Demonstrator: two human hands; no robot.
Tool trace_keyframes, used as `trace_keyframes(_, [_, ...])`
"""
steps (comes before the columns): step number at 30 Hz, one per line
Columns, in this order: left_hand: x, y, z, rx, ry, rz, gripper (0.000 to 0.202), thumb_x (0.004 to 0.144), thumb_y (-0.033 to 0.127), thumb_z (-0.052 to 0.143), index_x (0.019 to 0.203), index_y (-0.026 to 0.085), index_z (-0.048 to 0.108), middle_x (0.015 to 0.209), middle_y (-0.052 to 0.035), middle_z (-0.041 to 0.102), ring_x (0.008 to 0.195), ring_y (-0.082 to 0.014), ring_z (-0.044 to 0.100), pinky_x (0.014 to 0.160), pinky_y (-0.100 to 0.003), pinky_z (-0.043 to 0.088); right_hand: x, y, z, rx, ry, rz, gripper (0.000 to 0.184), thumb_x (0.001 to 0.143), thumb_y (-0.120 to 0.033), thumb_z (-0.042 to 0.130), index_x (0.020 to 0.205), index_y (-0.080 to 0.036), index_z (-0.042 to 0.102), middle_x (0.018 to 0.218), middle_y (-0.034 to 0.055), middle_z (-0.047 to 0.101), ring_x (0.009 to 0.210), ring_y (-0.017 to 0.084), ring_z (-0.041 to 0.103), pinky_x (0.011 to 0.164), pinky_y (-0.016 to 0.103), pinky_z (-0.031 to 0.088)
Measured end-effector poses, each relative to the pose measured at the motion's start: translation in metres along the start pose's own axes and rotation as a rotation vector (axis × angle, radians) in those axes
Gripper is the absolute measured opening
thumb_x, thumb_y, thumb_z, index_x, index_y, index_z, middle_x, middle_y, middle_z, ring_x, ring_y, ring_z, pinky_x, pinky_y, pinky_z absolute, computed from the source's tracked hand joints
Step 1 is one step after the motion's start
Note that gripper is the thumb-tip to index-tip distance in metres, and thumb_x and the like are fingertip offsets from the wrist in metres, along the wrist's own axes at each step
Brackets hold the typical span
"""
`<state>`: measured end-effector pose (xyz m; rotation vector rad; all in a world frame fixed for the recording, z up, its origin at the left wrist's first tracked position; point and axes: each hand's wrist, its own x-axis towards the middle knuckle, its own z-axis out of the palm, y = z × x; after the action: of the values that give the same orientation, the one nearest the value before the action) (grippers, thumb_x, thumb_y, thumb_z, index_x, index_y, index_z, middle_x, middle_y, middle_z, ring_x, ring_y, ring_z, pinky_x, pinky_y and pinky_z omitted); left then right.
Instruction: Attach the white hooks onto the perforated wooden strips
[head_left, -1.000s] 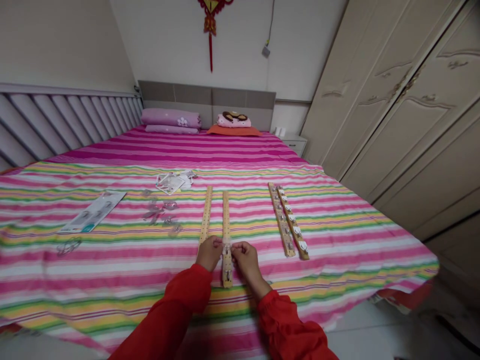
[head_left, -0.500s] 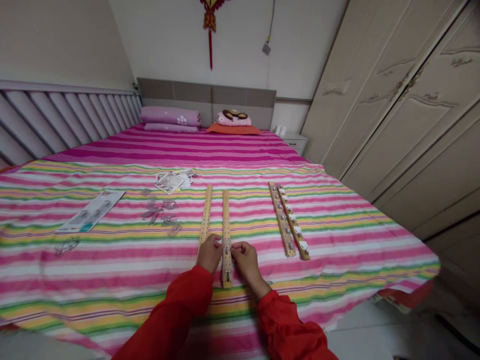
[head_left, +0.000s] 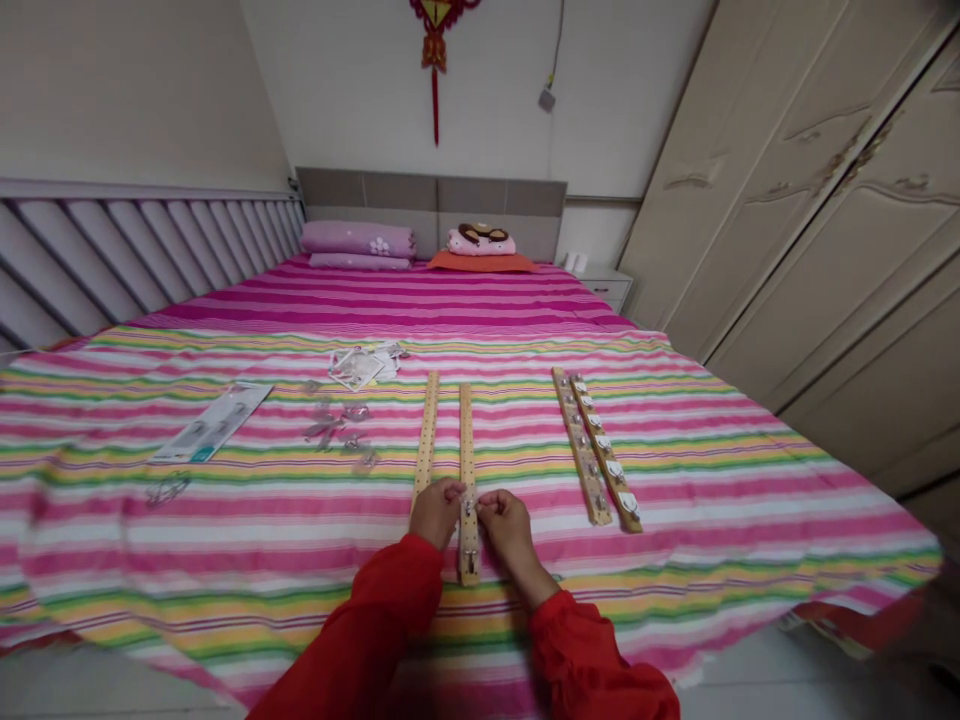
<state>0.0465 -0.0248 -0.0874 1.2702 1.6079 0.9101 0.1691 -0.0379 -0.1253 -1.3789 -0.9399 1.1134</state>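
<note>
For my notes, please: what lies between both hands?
In the head view, a perforated strip bearing a metal piece lies between the left hand and the right hand.

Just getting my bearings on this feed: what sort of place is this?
Most likely a bedroom: a grey headboard stands at the far end of the striped bed, and what looks like a tall wardrobe lines the right side.

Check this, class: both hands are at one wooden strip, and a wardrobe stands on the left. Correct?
No: the wardrobe stands on the right, as the head view shows. The left hand and right hand are at one wooden strip.
</note>
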Motion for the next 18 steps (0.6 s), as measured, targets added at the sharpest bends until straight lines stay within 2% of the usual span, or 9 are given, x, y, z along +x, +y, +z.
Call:
trace_keyframes(4, [-0.004, 0.008, -0.003, -0.078, -0.02, -0.045, 0.006, 0.066, 0.015, 0.06, 0.071, 0.016, 0.062, 0.058, 0.0025, 0.055, 0.049, -0.0099, 0.052, 0.041, -0.019, 0.038, -0.005, -0.009, -0.003, 0.066, -0.055, 0.04, 0.022, 0.058, -0.037, 0.07, 0.058, -0.019, 0.057, 0.04, -0.006, 0.053, 0.033, 0.011, 0.045, 0.036, 0.022, 0.035])
trace_keyframes(7, [-0.005, 0.011, -0.024, -0.187, 0.005, 0.019, 0.014, 0.066, 0.027, 0.063, 0.075, 0.016, 0.062, 0.06, 0.0011, 0.057, 0.054, -0.0123, 0.056, 0.047, -0.021, 0.042, -0.01, -0.014, -0.006, 0.138, -0.114, 0.076, 0.031, 0.061, -0.046, 0.069, 0.057, -0.019, 0.054, 0.035, -0.0062, 0.05, 0.028, 0.01, 0.041, 0.032, 0.021, 0.031])
trace_keyframes(9, [-0.002, 0.009, -0.048, -0.226, 0.114, 0.144, 0.023, 0.065, 0.035, 0.063, 0.078, 0.016, 0.064, 0.062, 0.0001, 0.06, 0.059, -0.0133, 0.057, 0.053, -0.022, 0.044, -0.012, -0.015, -0.007, 0.183, -0.115, 0.074, 0.035, 0.063, -0.05, 0.069, 0.057, -0.018, 0.054, 0.036, -0.005, 0.051, 0.029, 0.009, 0.042, 0.032, 0.02, 0.031])
trace_keyframes(10, [0.001, 0.007, -0.061, -0.208, 0.211, 0.201, 0.024, 0.064, 0.036, 0.064, 0.077, 0.016, 0.065, 0.066, -0.0012, 0.062, 0.063, -0.0136, 0.057, 0.057, -0.023, 0.044, -0.013, -0.015, -0.007, 0.202, -0.106, 0.072, 0.036, 0.063, -0.051, 0.069, 0.057, -0.018, 0.055, 0.038, -0.0045, 0.052, 0.029, 0.009, 0.043, 0.032, 0.02, 0.031])
trace_keyframes(13, [0.014, -0.008, -0.102, -0.157, 0.495, 0.222, 0.03, 0.061, 0.039, 0.064, 0.079, 0.015, 0.064, 0.071, -0.0023, 0.062, 0.066, -0.0141, 0.056, 0.063, -0.024, 0.046, -0.014, -0.013, -0.007, 0.236, -0.084, 0.072, 0.038, 0.063, -0.052, 0.069, 0.06, -0.017, 0.056, 0.04, -0.0045, 0.053, 0.03, 0.008, 0.043, 0.031, 0.019, 0.032])
trace_keyframes(16, [0.029, -0.028, -0.128, -0.09, 0.599, 0.127, 0.035, 0.056, 0.038, 0.064, 0.081, 0.014, 0.063, 0.073, -0.0041, 0.063, 0.064, -0.0156, 0.056, 0.064, -0.028, 0.047, -0.014, -0.012, -0.006, 0.235, -0.079, 0.071, 0.038, 0.063, -0.052, 0.069, 0.059, -0.017, 0.056, 0.039, -0.0053, 0.052, 0.03, 0.008, 0.043, 0.031, 0.019, 0.031])
trace_keyframes(18, [0.037, -0.039, -0.134, -0.039, 0.591, 0.117, 0.035, 0.055, 0.037, 0.064, 0.08, 0.013, 0.063, 0.076, -0.0057, 0.064, 0.065, -0.017, 0.058, 0.066, -0.03, 0.048, -0.014, -0.012, -0.007, 0.238, -0.085, 0.074, 0.038, 0.063, -0.052, 0.07, 0.058, -0.017, 0.056, 0.039, -0.0051, 0.052, 0.029, 0.008, 0.043, 0.03, 0.018, 0.03])
